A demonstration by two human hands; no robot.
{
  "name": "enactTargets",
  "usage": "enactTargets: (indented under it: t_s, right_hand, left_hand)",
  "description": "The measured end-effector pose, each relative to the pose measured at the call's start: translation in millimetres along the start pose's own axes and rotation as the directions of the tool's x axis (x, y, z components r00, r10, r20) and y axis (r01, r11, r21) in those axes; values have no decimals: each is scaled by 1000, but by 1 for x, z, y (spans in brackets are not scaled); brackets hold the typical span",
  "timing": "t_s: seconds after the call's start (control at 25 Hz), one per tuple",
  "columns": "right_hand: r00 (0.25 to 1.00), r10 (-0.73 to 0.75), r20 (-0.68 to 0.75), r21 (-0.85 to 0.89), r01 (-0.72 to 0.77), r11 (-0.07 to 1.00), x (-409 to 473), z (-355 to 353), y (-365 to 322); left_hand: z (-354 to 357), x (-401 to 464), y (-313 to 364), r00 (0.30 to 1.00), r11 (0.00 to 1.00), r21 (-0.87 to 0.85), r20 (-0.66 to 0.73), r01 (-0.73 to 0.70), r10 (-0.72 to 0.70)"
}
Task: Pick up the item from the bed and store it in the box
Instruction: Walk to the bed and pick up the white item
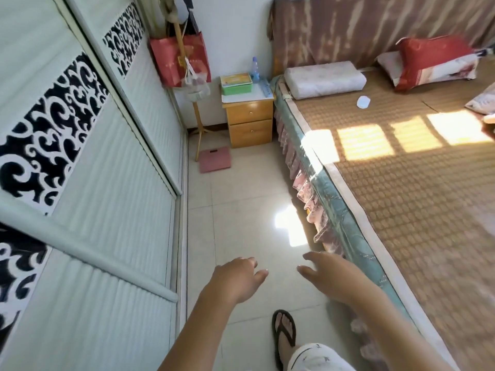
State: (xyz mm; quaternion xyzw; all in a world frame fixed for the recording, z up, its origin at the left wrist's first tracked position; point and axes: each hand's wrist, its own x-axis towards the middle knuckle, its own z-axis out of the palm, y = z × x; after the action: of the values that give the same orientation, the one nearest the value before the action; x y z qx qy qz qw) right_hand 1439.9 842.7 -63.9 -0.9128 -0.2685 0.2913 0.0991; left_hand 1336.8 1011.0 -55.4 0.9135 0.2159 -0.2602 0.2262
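Note:
A small white oval item (pixel 363 102) lies on the woven mat of the bed (pixel 401 183), near the white pillow (pixel 324 79). A green box with a yellow lid (pixel 236 83) stands on the wooden nightstand (pixel 250 121) beside the bed's head. My left hand (pixel 238 277) and my right hand (pixel 329 277) hang over the floor tiles at the foot end of the aisle, both empty with fingers loosely spread. Both are far from the item and the box.
A sliding wardrobe (pixel 93 170) lines the left side of the narrow tiled aisle. A pink scale (pixel 215 159) lies on the floor by a wooden stand with a red bag (pixel 179 57). A bottle (pixel 255 69) and power strip sit on the nightstand. Red pillow (pixel 434 60) at the back.

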Motion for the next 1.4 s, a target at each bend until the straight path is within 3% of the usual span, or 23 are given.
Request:
enactTargets:
  t_s: [0.2,0.56,1.0,1.4]
  right_hand:
    - [999,-34,-12,-83,33,996,97,-71,9]
    - [999,-38,-26,-13,38,999,252,-146,-2]
    - [995,90,46,192,-98,977,481,-267,-32]
    - [978,207,21,221,-206,953,638,-371,18]
  left_hand:
    - [-64,88,26,998,998,-58,-54,19,-22]
    - [-160,234,27,1000,1000,-28,-29,-7,6]
    - [-342,470,3,987,986,66,67,-153,148]
    - [-443,666,77,951,953,133,185,-272,246]
